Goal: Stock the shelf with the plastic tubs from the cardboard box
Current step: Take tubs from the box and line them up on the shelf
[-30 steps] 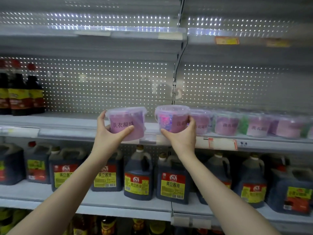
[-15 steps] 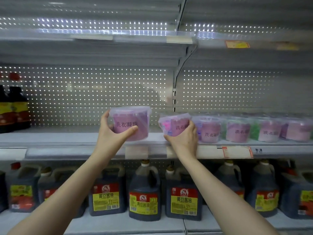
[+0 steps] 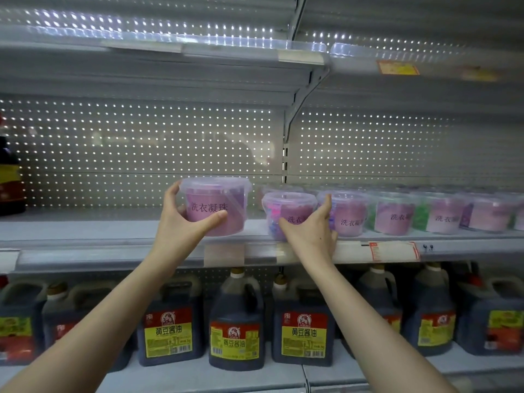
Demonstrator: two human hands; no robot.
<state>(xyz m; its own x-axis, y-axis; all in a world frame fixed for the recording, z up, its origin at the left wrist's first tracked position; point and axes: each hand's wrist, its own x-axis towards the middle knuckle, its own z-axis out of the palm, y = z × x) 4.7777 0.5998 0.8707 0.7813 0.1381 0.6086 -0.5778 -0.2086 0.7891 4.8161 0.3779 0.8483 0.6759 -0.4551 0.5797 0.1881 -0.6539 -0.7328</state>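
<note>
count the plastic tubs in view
7: one tub in the left hand, one in the right hand, five on the shelf rightward, last cropped; more may hide behind.

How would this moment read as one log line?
left hand grips clear purple plastic tub | right hand grips second tub beside shelved row
</note>
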